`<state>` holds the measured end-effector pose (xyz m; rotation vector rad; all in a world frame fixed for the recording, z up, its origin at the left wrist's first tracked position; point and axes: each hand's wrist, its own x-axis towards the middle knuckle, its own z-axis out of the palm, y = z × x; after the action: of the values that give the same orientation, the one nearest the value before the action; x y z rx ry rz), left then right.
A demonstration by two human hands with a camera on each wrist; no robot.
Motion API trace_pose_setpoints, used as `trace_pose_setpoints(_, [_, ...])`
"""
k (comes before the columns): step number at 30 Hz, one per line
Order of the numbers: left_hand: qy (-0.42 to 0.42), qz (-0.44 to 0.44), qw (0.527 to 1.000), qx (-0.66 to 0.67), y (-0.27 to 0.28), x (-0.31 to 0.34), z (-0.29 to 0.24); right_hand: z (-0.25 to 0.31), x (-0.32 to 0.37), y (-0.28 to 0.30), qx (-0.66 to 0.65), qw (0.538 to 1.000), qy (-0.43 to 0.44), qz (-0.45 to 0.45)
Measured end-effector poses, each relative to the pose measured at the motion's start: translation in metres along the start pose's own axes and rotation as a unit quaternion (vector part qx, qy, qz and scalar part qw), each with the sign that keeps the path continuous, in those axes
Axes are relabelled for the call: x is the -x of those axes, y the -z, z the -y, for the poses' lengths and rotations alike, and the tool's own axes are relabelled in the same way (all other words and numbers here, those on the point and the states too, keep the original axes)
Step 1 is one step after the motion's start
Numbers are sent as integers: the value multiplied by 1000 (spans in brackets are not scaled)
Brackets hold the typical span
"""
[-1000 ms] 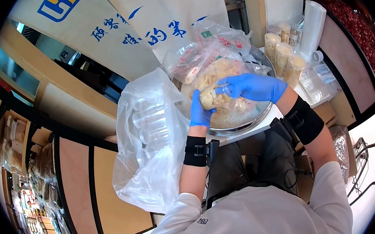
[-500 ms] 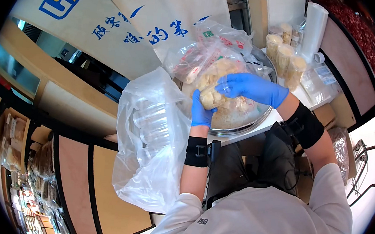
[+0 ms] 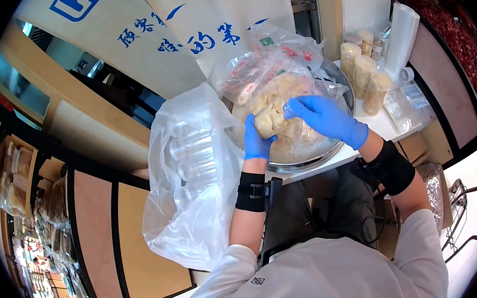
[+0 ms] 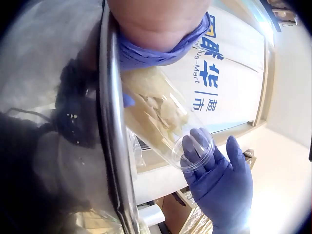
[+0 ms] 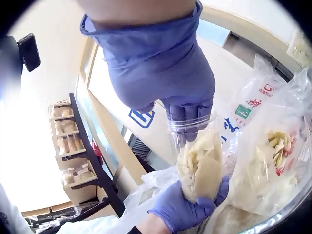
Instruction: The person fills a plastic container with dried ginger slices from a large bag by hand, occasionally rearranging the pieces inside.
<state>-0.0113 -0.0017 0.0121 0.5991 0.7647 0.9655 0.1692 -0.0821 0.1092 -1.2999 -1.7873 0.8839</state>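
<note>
A clear plastic jar holds pale, thin dried slices. My gloved left hand grips it near its base, fingers curled round it, tilted over a metal basin. My gloved right hand is at the jar's mouth. In the right wrist view its straight fingers reach inside the rim, above the slices. Seen from the left wrist, the thumb stands apart, outside the jar. An open plastic bag with red print and more slices lies in the basin, just behind the jar.
Left of the basin, a large translucent bag contains several clear jars. Filled jars, a plastic roll and flat clear packets stand or lie on the white tabletop at right. A printed white curtain hangs behind.
The right hand dips its fingers into the jar's mouth and its wrist has shifted slightly down and right. The left hand keeps its hold on the jar with little movement.
</note>
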Motion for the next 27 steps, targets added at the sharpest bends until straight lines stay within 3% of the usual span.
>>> trace_pose_setpoints(1, [0, -3, 1000, 2, -1, 0, 0, -5, 1, -4, 24, 998, 58, -14])
trace_pose_setpoints(5, [-5, -10, 1000, -3, 0, 0, -1, 4, 7, -8, 11, 998, 59, -12])
trace_pose_setpoints(13, [-27, 1, 999, -26, 1, 0, 2, -20, -2, -9, -233, 972, 24, -28])
trace_pose_setpoints(16, [-35, -10, 999, -25, 1, -1, 2, -11, 4, -12, -153, 986, 68, -12])
trace_pose_setpoints(19, [-32, -11, 999, -22, 0, 0, 2, 4, 9, -12, -145, 989, 26, 2])
trace_pose_setpoints(23, [-21, 13, 999, -33, 5, -4, 1, -11, 3, -15, -86, 995, 47, 1])
trace_pose_setpoints(25, [-23, 1, 1000, -17, 2, -2, 2, -20, -2, -14, -78, 988, 125, -37])
trace_pose_setpoints(26, [-27, -12, 1000, 0, 1, -2, 2, -16, -1, -11, -78, 988, 124, -37])
trace_pose_setpoints(27, [-25, -12, 1000, 0, 2, -4, 2, -10, 2, -7, -131, 978, 102, -123])
